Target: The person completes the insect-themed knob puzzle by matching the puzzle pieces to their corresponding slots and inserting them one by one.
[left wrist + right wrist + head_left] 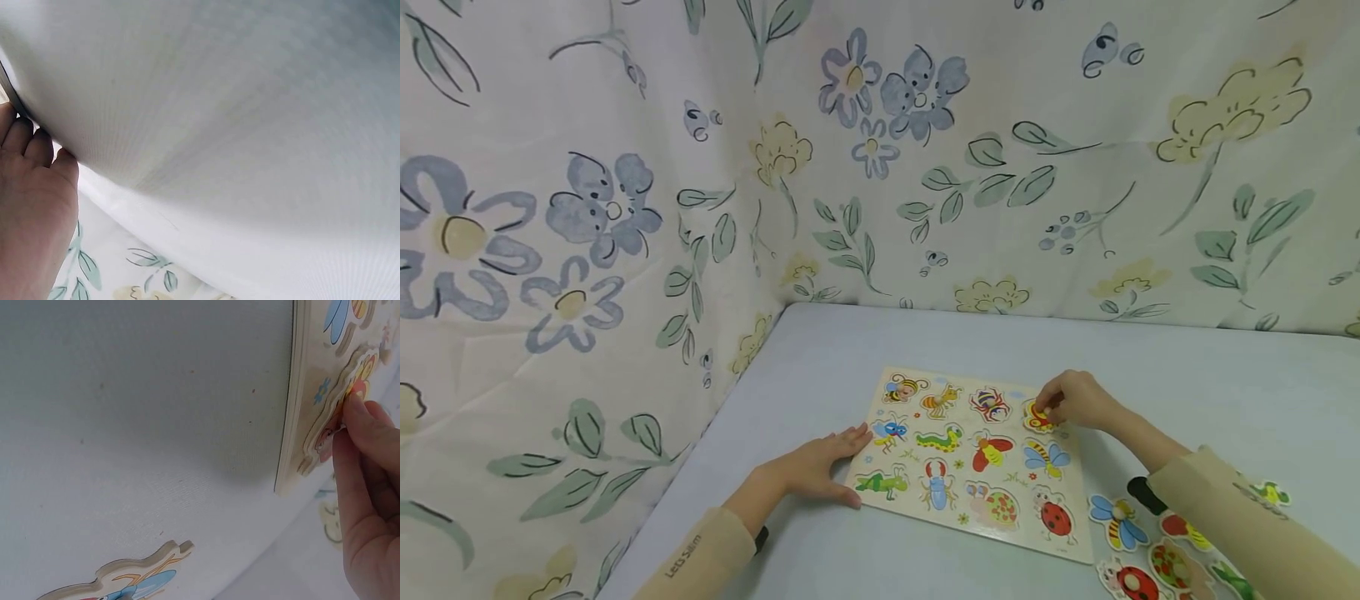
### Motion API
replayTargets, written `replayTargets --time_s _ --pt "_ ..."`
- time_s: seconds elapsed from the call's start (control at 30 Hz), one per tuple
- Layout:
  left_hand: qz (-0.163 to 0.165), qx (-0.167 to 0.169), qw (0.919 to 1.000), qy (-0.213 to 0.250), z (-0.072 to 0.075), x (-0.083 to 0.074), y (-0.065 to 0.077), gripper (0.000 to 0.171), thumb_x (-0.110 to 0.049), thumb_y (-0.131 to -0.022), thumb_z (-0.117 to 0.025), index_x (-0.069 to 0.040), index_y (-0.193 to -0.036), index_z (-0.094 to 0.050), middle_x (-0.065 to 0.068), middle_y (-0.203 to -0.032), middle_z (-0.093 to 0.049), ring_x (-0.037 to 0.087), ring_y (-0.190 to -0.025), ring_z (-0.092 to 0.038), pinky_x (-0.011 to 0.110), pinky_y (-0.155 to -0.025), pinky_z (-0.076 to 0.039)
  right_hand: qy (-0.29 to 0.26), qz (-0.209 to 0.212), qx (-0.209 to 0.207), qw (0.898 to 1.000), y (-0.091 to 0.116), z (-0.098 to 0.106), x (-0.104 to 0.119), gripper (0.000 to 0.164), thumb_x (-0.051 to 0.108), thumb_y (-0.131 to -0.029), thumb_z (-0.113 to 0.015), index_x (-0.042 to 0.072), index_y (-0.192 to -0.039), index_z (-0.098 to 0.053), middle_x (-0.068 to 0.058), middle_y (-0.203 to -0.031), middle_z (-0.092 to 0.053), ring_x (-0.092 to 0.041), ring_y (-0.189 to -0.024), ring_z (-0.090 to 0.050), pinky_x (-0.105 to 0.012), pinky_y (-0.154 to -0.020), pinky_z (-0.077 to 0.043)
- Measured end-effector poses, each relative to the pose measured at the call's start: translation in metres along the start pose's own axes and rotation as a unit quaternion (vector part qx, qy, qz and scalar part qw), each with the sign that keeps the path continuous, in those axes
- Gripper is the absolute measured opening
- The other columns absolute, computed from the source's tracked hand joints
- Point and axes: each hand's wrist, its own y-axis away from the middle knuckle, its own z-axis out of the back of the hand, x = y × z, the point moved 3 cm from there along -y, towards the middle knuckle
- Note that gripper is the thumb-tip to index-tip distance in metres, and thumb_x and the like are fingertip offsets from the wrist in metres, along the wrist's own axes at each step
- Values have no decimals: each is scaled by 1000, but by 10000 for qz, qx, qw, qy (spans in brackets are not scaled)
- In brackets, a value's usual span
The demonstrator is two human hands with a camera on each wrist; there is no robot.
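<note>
A wooden insect puzzle board [917, 508] lies flat on the table. My right hand [1082, 400] pinches a red and yellow butterfly piece [1036, 417] between thumb and fingers at the board's top right recess. In the right wrist view, the right hand [369, 506] partly covers that piece, and whether it sits fully down cannot be told. At the board's left edge rests my left hand [816, 467], fingers extended and thumb by the lower left corner. Bee [901, 389], ant [942, 402] and spider [989, 404] pieces appear set in the top row.
Right of the board lie several loose pieces, among them a dragonfly [1118, 522], a ladybug [1133, 579], a snail [1172, 565] and a caterpillar [1272, 493]. The right forearm partly covers this group. A flowered curtain [925, 208] hangs behind and left of the table.
</note>
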Motion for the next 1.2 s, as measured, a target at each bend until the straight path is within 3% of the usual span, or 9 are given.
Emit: replayTargets --time_s 0.4,1.2 --pt "4 30 10000 11 -1 1 -1 99 -49 -77 -78 -13 -154 -27 2 -161 -18 24 -147 -18 44 -119 -16 6 -94 14 10000 -3 -3 -1 12 -12 -79 -68 -1 -80 -72 -9 -84 -68 -19 -74 -56 -31 -63 -54" --pt "22 -24 10000 -36 -3 3 -1 100 -51 -76 -78 -15 -155 -26 0 -161 -18 23 -147 -18 44 -119 -17 277 121 -43 9995 -5 -5 0 13 -12 -77 -69 1 -79 -72 -8 -83 -68 -20 -73 -55 -32 -65 -52"
